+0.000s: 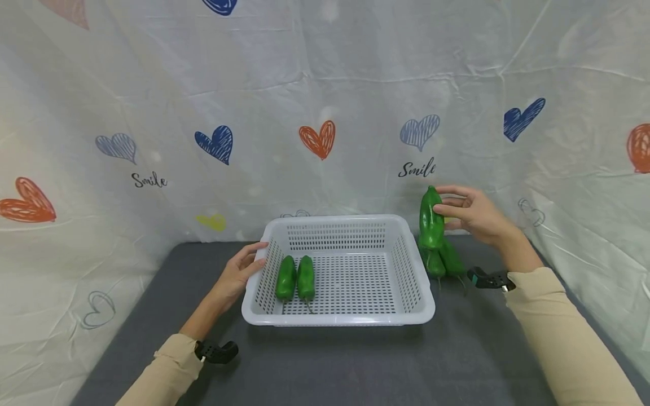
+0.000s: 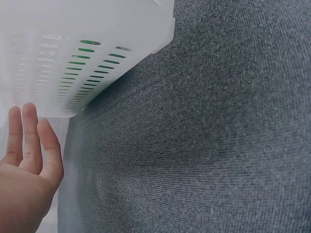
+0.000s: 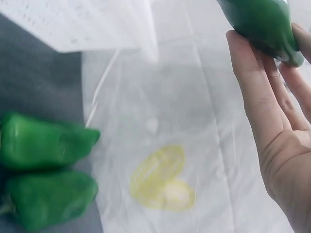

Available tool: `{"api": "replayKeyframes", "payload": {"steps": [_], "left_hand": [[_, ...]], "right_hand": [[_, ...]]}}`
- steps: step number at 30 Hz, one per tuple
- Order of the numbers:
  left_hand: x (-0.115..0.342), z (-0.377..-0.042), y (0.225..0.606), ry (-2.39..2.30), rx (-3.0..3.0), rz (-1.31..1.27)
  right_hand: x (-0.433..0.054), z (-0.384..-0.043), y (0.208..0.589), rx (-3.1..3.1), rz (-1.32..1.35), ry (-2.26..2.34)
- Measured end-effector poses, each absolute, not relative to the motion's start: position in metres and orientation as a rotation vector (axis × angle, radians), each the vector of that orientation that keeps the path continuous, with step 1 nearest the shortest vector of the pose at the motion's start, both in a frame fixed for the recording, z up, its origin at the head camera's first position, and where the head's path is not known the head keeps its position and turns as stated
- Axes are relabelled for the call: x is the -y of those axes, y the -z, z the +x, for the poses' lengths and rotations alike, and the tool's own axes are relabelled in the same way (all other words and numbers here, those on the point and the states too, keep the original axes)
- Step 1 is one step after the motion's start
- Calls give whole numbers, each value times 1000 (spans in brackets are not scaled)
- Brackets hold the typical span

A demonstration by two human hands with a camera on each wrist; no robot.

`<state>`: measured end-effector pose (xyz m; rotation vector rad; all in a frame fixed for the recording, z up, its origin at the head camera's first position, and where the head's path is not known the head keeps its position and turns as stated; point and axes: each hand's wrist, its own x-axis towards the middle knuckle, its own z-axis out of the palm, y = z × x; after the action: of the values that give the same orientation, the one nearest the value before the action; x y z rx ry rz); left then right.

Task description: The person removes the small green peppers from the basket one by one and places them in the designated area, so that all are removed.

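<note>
Right hand (image 1: 469, 211): green pepper (image 1: 431, 225) pinched by fingertips, held right of basket (image 1: 335, 320), apart from two peppers (image 1: 452, 259). Basket touched by left hand (image 1: 237, 276), fingers extended. Pepper may be dropped if glossy skin is pinched lightly.

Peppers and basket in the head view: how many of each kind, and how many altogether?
Peppers: 5 (2 in the basket, 1 in the right hand, 2 on the table)
Basket: 1
Total: 6
</note>
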<state>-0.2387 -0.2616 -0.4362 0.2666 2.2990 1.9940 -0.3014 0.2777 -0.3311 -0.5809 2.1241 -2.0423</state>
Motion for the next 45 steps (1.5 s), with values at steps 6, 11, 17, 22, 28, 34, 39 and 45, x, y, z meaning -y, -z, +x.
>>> {"api": "replayKeyframes", "payload": {"steps": [6,11,17,22,28,34,39,45], "left_hand": [[261,-238,436,-2004,-2297,270],[261,-238,436,-2009,-2297,263],[262,-238,437,-2014,-2293,262],[262,-238,437,-2007,-2299,269],[262,-238,437,-2004,-2301,274],[261,-239,438,-1998,-2307,289],[262,-239,439,-2000,-2298,292],[261,-240,438,-2003,-2287,277]], "right_hand": [[-299,-298,340,-2185,-590,1976],[-315,-293,348,-2271,-556,1889],[-327,-287,359,-2378,-515,1773],[-335,-284,368,-2399,-462,1729],[-344,-284,378,-2400,-386,1708],[-355,-285,388,-2383,-364,1721],[-368,-289,399,-2358,-350,1751],[-379,-295,409,-2356,-340,1760]]}}
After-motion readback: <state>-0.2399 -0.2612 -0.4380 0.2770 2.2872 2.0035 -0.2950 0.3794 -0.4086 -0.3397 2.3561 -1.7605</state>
